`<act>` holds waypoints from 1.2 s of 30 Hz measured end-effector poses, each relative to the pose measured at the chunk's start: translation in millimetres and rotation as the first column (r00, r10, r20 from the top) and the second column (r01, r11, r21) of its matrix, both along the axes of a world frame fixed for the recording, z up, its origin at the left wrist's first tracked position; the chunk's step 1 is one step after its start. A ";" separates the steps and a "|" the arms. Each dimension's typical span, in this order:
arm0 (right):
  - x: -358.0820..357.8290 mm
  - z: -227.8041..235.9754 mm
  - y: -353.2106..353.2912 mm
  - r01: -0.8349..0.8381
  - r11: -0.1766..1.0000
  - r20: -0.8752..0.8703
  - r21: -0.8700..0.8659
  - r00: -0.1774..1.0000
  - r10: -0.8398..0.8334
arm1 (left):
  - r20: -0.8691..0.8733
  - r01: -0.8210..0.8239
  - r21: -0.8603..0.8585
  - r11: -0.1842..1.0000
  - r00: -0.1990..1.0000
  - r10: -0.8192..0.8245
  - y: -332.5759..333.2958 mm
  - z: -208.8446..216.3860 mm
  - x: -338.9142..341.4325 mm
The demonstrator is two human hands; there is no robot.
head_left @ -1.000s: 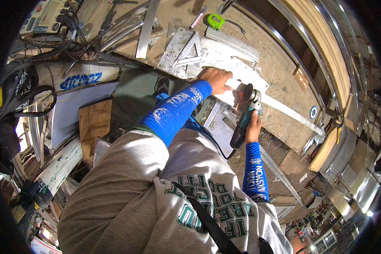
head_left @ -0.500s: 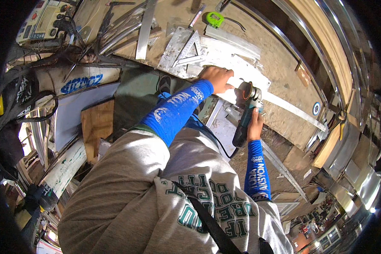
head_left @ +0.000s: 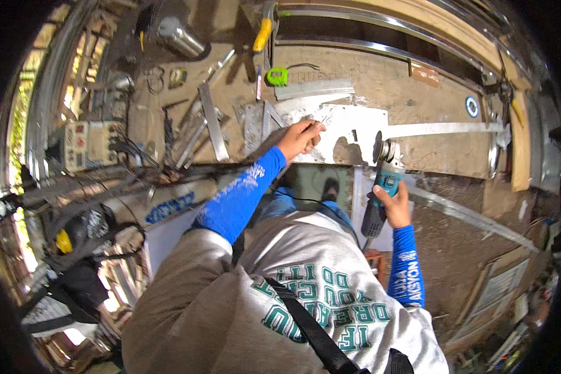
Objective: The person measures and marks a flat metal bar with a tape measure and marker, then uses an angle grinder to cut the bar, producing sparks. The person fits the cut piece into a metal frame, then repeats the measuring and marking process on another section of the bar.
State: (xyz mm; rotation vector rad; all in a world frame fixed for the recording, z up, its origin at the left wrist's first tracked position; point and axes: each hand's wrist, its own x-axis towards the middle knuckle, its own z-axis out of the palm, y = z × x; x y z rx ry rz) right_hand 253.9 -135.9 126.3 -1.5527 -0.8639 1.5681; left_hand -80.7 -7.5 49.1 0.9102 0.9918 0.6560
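Note:
My right hand [head_left: 394, 202] grips the body of a teal and black angle grinder [head_left: 373, 215]. The grinder's disc points away from me, beside the bright metal plate [head_left: 371, 115] on the bench. Over that plate's left part is my left hand [head_left: 301, 139], its fingers curled closed; whatever they may hold is too small or hidden to make out. A long pale metal strip [head_left: 442, 129] runs right from the plate, just beyond the grinder's disc. To the left of my left hand lies a triangular set square [head_left: 269, 118].
At the back of the bench are a green tape measure [head_left: 277, 76] and a yellow-handled tool [head_left: 263, 34]. Metal bars [head_left: 212, 123] lie to the left, near a control box [head_left: 90, 144] with cables. A round blue and white disc [head_left: 472, 106] sits at the right.
My view has swung to the left. The grinder has come back and to the right, away from my left hand, which has lifted off the plate's edge and curled up.

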 end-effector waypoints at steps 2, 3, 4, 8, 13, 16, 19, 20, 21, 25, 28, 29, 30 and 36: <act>-16.4 2.0 8.7 -0.048 0.987 0.098 0.156 0.995 0.033 | 0.122 -0.057 -0.131 0.990 0.990 0.073 -15.7 37.3 -6.0; -32.7 13.5 18.9 -0.071 0.961 0.177 0.266 0.984 0.024 | 0.111 -0.059 -0.163 0.985 0.991 0.077 -17.8 46.9 -9.9; -50.1 24.8 22.4 -0.099 0.942 0.256 0.320 0.966 0.015 | 0.130 -0.075 -0.148 0.986 0.987 0.094 -24.2 53.4 -13.2; -98.7 52.3 40.1 -0.184 0.915 0.392 0.360 0.920 0.031 | 0.001 -0.190 -0.129 0.973 0.982 0.191 -37.9 77.1 -16.7; -135.7 53.1 56.9 -0.188 0.898 0.398 0.397 0.917 0.016 | 0.038 -0.195 -0.092 0.977 0.979 0.199 -36.1 88.3 -27.7; -148.3 59.5 60.3 -0.197 0.867 0.406 0.457 0.914 -0.007 | 0.032 -0.214 -0.159 0.964 0.975 0.222 -33.2 99.8 -35.9; -153.1 55.1 63.2 -0.214 0.886 0.447 0.411 0.894 0.009 | 0.048 -0.232 -0.143 0.962 0.969 0.241 -30.5 99.8 -41.8; -154.9 51.7 62.8 -0.214 0.892 0.458 0.399 0.889 0.009 | 0.050 -0.224 -0.142 0.964 0.971 0.233 -30.5 99.9 -44.5; -154.9 47.8 62.6 -0.214 0.897 0.468 0.387 0.884 0.009 | 0.052 -0.215 -0.141 0.966 0.973 0.224 -30.0 100.0 -46.6; -146.3 38.2 67.9 -0.171 0.949 0.431 0.266 0.901 0.041 | 0.093 -0.198 -0.129 0.972 0.973 0.211 -28.7 100.7 -50.2; -132.6 16.8 64.1 -0.149 0.918 0.485 0.367 0.873 -0.052 | 0.245 -0.070 -0.207 0.976 0.962 0.121 -25.2 122.8 -47.3; -130.5 23.2 62.5 -0.133 0.948 0.476 0.289 0.879 -0.021 | 0.283 -0.029 -0.194 0.981 0.955 0.085 -24.0 123.3 -51.6; -126.8 31.7 61.3 -0.125 0.945 0.459 0.303 0.888 -0.030 | 0.325 0.000 -0.208 0.978 0.943 0.069 -22.5 121.4 -54.5; -108.5 68.8 50.7 -0.137 0.836 0.428 0.531 0.895 -0.125 | 0.406 0.104 -0.186 0.977 0.914 -0.020 -22.3 106.3 -54.1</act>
